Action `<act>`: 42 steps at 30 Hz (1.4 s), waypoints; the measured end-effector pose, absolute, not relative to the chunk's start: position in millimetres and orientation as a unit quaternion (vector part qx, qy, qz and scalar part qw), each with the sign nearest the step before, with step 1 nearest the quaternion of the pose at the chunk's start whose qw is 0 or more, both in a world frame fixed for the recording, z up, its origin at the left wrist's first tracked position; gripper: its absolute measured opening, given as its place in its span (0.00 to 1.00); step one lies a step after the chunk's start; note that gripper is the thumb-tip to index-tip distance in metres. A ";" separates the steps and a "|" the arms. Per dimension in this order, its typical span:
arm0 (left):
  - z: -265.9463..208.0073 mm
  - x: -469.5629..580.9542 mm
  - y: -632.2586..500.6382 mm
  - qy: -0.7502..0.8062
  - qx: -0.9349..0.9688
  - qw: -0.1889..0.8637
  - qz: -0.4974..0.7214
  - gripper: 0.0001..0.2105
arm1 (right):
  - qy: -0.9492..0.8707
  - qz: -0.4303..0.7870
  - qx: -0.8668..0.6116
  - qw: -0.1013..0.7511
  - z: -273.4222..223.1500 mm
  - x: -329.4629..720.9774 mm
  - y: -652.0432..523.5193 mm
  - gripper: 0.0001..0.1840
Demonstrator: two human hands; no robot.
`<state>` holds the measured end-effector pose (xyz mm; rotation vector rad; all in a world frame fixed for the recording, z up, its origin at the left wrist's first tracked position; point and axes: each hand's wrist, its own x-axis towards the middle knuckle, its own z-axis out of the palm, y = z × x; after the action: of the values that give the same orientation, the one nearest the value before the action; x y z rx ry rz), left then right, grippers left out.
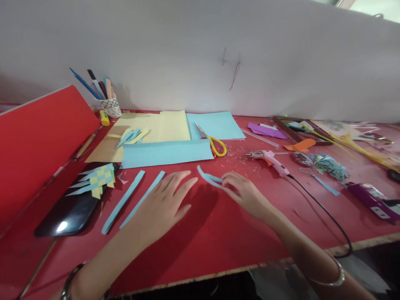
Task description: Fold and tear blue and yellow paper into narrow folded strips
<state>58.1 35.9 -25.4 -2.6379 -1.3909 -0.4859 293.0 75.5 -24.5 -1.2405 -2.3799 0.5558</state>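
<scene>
My right hand (242, 189) pinches the end of thin light blue paper strips (210, 178), whose free ends curve away to the left above the red table. My left hand (167, 198) hovers with its fingers apart and nothing in them. Beside it lie two light blue paper strips, a wider one (123, 203) and a narrower one (143, 198) partly under the hand. Further left, a woven yellow and blue paper piece (101, 179) rests on a black phone (71, 212). Scissors with yellow handles (218, 145) lie beyond my hands, touching a folded blue sheet (167, 153).
A pink glue gun (270, 160) with a black cable lies right of my right hand. Yellow paper (173, 125) and a blue sheet (215, 125) lie at the back. A pen cup (110, 106), shredded paper (329, 166) and a purple power strip (373, 201) stand around.
</scene>
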 end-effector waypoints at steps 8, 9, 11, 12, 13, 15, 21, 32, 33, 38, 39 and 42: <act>-22.7 82.0 54.7 -0.482 -0.855 -0.127 -0.143 0.14 | -0.910 0.202 -0.347 0.101 -20.3 276.7 63.8 0.07; -25.1 84.5 56.8 -0.479 -0.855 -0.147 -0.134 0.13 | -0.912 0.200 -0.345 0.096 -20.6 275.6 63.7 0.07; -30.7 88.7 59.8 -0.479 -0.849 -0.181 -0.133 0.11 | -0.913 0.200 -0.344 0.095 -21.2 274.4 64.1 0.07; -33.3 90.5 60.6 -0.484 -0.842 -0.193 -0.139 0.10 | -0.913 0.200 -0.342 0.096 -21.5 274.3 64.4 0.06; -35.4 92.1 61.3 -0.491 -0.834 -0.203 -0.146 0.08 | -0.914 0.199 -0.341 0.098 -21.8 274.3 64.6 0.06; -37.5 94.6 62.2 -0.507 -0.820 -0.217 -0.152 0.06 | -0.915 0.196 -0.338 0.098 -22.4 274.7 64.8 0.06; -30.7 89.6 65.8 -0.524 -0.784 -0.298 -0.146 0.04 | -0.908 0.194 -0.360 0.095 -22.8 280.5 62.8 0.07; -37.9 66.5 57.2 -0.480 -0.813 -0.286 -0.165 0.06 | -0.883 0.139 -0.438 0.091 -21.7 286.0 60.6 0.04; -38.9 66.9 56.5 -0.479 -0.815 -0.279 -0.167 0.06 | -0.883 0.119 -0.446 0.082 -20.4 282.4 59.4 0.03; -40.7 68.0 56.0 -0.474 -0.819 -0.274 -0.174 0.05 | -0.912 0.066 -0.400 0.053 -18.4 262.6 54.7 0.08; -40.8 67.7 56.1 -0.474 -0.818 -0.274 -0.175 0.04 | -0.920 0.062 -0.384 0.047 -19.3 258.9 55.1 0.06; -41.5 65.8 56.0 -0.470 -0.818 -0.277 -0.184 0.05 | -0.932 0.050 -0.357 0.032 -23.3 250.2 58.5 0.07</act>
<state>65.8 56.0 -41.5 -3.1518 -1.8097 -0.7098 250.2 58.5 -23.3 -1.1005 -2.8709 0.1537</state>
